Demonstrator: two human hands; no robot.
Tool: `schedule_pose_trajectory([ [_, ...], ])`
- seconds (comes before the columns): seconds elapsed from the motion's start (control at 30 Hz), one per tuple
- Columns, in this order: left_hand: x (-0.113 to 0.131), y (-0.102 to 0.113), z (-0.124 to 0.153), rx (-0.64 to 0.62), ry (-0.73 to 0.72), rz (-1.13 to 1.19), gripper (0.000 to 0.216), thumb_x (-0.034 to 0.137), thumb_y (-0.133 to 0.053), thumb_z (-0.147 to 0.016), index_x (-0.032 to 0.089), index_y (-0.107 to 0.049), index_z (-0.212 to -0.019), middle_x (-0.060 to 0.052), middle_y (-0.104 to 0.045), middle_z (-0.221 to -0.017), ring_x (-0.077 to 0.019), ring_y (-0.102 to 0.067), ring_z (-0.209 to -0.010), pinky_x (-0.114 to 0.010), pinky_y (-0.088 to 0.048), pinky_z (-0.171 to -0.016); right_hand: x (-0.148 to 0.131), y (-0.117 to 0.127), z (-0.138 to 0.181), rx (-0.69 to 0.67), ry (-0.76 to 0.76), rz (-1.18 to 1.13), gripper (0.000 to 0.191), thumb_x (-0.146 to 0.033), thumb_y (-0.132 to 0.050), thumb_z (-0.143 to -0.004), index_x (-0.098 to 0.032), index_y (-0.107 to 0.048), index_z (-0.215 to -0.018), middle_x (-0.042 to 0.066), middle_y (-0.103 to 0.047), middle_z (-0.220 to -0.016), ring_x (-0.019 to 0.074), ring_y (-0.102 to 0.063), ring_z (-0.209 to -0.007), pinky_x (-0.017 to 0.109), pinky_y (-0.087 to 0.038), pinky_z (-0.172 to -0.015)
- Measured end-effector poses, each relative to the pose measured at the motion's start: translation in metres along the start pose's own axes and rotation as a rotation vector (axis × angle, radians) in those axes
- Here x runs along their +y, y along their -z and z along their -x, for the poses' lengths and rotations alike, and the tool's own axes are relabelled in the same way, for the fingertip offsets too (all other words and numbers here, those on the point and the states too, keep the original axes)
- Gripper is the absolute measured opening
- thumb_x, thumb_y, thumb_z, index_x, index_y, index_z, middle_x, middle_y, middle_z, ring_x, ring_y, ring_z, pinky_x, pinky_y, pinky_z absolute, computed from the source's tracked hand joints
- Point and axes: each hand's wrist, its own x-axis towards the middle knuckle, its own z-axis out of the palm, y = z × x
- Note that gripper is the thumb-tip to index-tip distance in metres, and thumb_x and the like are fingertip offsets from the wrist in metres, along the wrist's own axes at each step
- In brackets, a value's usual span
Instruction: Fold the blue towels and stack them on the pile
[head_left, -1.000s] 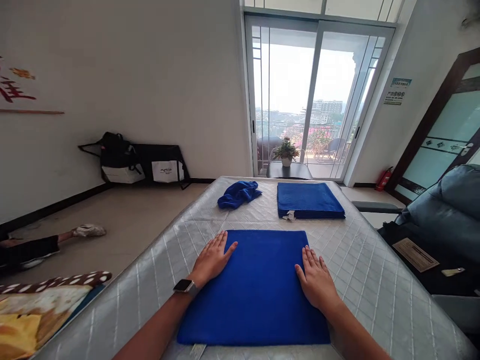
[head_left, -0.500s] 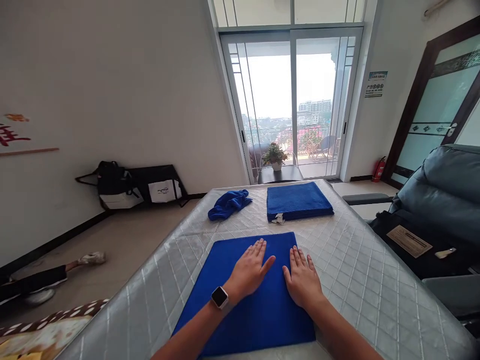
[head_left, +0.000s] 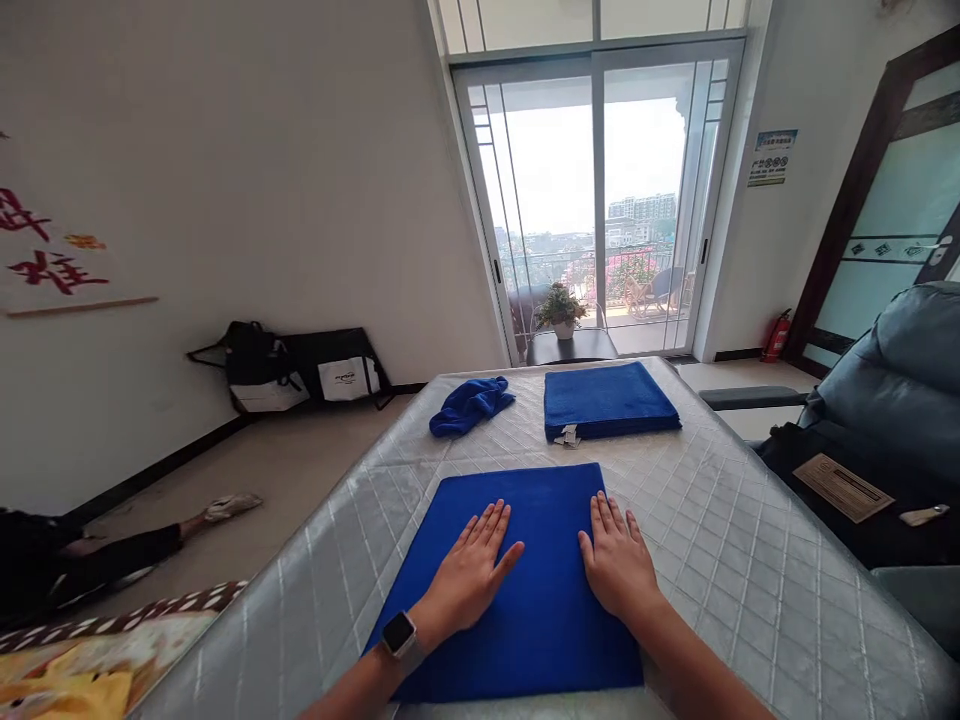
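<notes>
A blue towel (head_left: 540,590) lies spread flat on the quilted silver-grey cover (head_left: 750,560) in front of me. My left hand (head_left: 471,568) rests flat on the towel's left part, its fingers stretched out and thumb apart. On the towel's right edge lies my right hand (head_left: 616,552), palm down with the fingers extended. Beyond them sits a neat stack of folded blue towels (head_left: 611,398), with white tags at its near left corner. A crumpled blue cloth (head_left: 472,405) is to the left of that stack.
Past the table's far edge, a potted plant (head_left: 561,310) stands on a dark chair (head_left: 574,347) by the sliding glass door. A dark armchair (head_left: 892,390) holding a black bag is at right. At far left, a person's leg (head_left: 142,555) stretches over the floor.
My left hand has slid left and a little toward me across the towel. The right hand stays on the right edge. The whole view has shifted slightly to the left.
</notes>
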Motion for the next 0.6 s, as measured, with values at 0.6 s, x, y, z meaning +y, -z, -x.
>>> schedule_pose_trajectory([
  [0.6, -0.091, -0.012, 0.040, 0.156, 0.233, 0.052, 0.079, 0.067, -0.024, -0.097, 0.015, -0.021, -0.157, -0.011, -0.021, -0.164, -0.0286, -0.019, -0.151, -0.049, -0.021, -0.123, -0.001, -0.007, -0.003, 0.001, -0.008, 0.162, 0.066, -0.044, -0.015, -0.101, -0.012, -0.015, -0.158, 0.003, -0.011, -0.165, 0.0179, -0.009, -0.152, 0.041, -0.006, -0.123],
])
